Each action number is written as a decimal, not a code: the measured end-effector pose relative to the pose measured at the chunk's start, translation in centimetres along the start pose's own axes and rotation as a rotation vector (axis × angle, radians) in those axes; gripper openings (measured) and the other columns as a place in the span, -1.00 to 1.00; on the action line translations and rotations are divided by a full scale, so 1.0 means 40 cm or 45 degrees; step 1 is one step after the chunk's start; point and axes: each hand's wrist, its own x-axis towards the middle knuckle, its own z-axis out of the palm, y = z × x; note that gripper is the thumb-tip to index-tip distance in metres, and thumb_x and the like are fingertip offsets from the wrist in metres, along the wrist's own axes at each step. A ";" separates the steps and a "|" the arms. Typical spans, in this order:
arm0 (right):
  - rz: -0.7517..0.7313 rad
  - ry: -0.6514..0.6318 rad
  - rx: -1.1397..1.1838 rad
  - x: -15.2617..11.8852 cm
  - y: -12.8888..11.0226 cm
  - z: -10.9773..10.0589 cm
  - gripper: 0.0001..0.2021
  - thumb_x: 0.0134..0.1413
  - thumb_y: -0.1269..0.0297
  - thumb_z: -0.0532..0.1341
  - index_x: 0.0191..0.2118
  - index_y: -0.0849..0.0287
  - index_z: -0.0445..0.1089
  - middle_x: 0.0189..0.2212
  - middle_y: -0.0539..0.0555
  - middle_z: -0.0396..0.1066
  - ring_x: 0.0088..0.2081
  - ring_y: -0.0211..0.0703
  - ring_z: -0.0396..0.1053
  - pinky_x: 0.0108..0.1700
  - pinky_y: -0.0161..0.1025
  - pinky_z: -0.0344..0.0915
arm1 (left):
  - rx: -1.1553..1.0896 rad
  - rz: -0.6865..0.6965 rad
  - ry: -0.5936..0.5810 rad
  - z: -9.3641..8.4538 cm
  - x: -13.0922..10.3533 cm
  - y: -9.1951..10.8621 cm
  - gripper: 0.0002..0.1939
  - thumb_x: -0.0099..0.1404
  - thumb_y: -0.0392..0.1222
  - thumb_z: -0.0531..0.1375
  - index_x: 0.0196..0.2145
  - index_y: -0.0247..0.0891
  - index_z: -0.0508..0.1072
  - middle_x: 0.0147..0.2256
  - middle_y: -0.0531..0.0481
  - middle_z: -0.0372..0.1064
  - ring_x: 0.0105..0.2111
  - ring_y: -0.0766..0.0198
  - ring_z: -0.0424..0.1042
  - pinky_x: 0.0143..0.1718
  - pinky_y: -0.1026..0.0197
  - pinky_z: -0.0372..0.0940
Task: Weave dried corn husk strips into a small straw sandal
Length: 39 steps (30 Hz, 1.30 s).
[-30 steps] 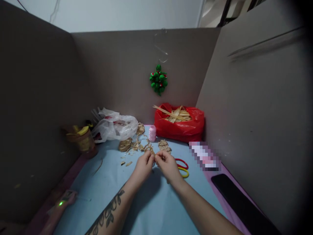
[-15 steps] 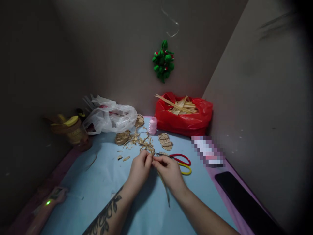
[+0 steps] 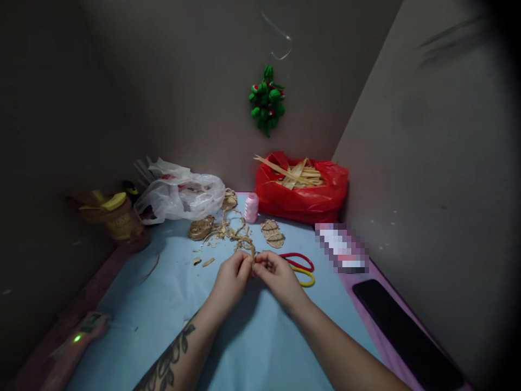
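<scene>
My left hand (image 3: 233, 276) is closed, its thumb and fingertips pinching a straw cord (image 3: 249, 245). That cord curls in a small loop just beyond the fingertips. Close beside it, my right hand (image 3: 279, 278) has thumb and forefinger pressed together at the same cord's end; the tiny part between them is mostly hidden. Scissors with red and yellow handles (image 3: 308, 276) lie right of my right hand, blades largely covered. Past the hands are a small woven sole-shaped piece (image 3: 272, 234), a coil of straw cord (image 3: 201, 228) and loose straw scraps (image 3: 222, 232).
A pink thread spool (image 3: 251, 208) stands before a red bag of dry straw strips (image 3: 301, 201). Left of it sits a white plastic bag (image 3: 183, 198), then a brown pot (image 3: 122, 222). A long black object (image 3: 402, 331) lies along the right edge of the blue tabletop (image 3: 163, 309).
The loose strip that hung below my right hand no longer shows there. My right-hand fingers have shifted around the cord, and its loop shows more clearly. The whole view has shifted slightly.
</scene>
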 end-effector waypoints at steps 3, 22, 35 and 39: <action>0.097 -0.031 0.071 0.004 0.005 -0.007 -0.80 -0.07 0.15 0.21 -0.47 0.19 0.31 -0.61 -0.05 0.30 -0.54 -0.29 0.23 -0.48 -0.34 0.14 | 0.145 0.070 -0.018 0.001 -0.004 -0.003 -0.75 0.28 -0.12 -0.01 -0.49 -0.25 0.29 -0.54 0.08 0.27 -0.51 0.32 0.23 -0.43 0.30 0.12; -0.215 0.261 -0.561 -0.007 0.013 0.007 -0.90 0.01 0.32 0.09 -0.48 0.13 0.23 -0.55 0.00 0.31 -0.47 -0.19 0.26 -0.39 -0.28 0.12 | 0.190 -0.030 -0.067 -0.012 -0.011 0.020 -0.72 0.23 -0.14 0.06 -0.47 -0.31 0.48 -0.52 0.00 0.41 -0.47 0.26 0.33 -0.41 0.28 0.18; 0.056 0.242 0.147 0.013 0.032 -0.002 -0.82 -0.01 0.16 0.13 -0.47 0.13 0.17 -0.61 -0.10 0.16 -0.55 -0.29 0.14 -0.51 -0.35 0.11 | 0.719 0.378 -0.115 0.018 -0.046 0.037 -0.68 0.25 -0.31 0.02 -0.11 -0.23 0.47 -0.36 -0.13 0.32 -0.30 0.15 0.28 -0.26 0.15 0.19; 0.134 0.138 0.230 0.007 0.023 0.006 -0.81 -0.02 0.14 0.13 -0.46 0.12 0.14 -0.61 -0.11 0.17 -0.56 -0.30 0.15 -0.49 -0.35 0.12 | 0.399 0.286 0.085 0.017 -0.029 0.012 -0.72 0.25 -0.31 0.02 -0.16 -0.26 0.48 -0.22 -0.14 0.40 -0.17 0.18 0.33 -0.10 0.15 0.21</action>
